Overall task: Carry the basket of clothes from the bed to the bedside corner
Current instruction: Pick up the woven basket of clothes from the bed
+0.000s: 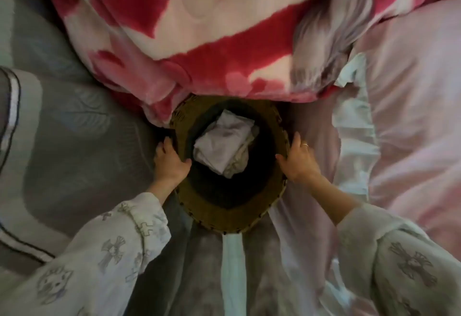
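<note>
A round brown woven basket point(219, 218) stands on the bed in the middle of the view, seen from straight above. Folded pale clothes point(223, 141) lie at the bottom of its dark inside. My left hand point(171, 162) grips the basket's left rim, thumb inside and fingers down the outer wall. My right hand point(298, 158), with a ring on one finger, clasps the right rim the same way. The basket's far edge is tucked under the blanket.
A thick red-and-white blanket point(199, 28) is bunched right behind the basket. Pink bedding with a ruffled edge point(411, 116) lies to the right. A grey quilted pillow or mattress point(62, 128) lies to the left. A pale sheet point(233, 273) hangs below the basket.
</note>
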Demonstrator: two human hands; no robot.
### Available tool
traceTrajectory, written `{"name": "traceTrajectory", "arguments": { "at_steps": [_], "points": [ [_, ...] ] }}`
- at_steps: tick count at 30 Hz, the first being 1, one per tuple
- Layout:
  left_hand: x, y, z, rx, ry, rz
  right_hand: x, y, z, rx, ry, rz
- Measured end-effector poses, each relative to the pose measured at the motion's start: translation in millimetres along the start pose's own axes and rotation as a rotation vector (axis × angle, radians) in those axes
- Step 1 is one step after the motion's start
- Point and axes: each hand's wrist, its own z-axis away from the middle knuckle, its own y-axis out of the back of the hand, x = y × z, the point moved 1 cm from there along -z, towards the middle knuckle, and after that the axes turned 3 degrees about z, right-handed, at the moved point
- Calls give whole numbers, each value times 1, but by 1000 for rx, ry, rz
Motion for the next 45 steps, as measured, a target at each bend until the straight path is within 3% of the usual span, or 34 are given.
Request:
{"name": "traceTrajectory", "arguments": {
  "at_steps": [4, 8, 17, 26, 34, 39, 45],
  "points": [
    [-15, -11, -27, -159, 230, 178, 0, -18, -24, 25, -166, -351],
    [-11, -22, -33, -196, 251, 357, -5, -27, -35, -26, -294, -608],
    [-19, -8, 6, -182, 292, 363, 3, -16, -18, -181, -255, -522],
    [-19, 4, 84, -55, 281, 364, 14, 9, 40, -163, -192, -430],
    [-25, 33, 151, -27, 190, 377, 28, 24, 128, -69, -174, -426],
    [-19, 53, 206, 8, 6, 308, 43, 29, 203, 100, -133, -524],
    [23, 88, 280, 188, -214, 282, 54, 69, 283, 282, -82, -700]
  ]
}}
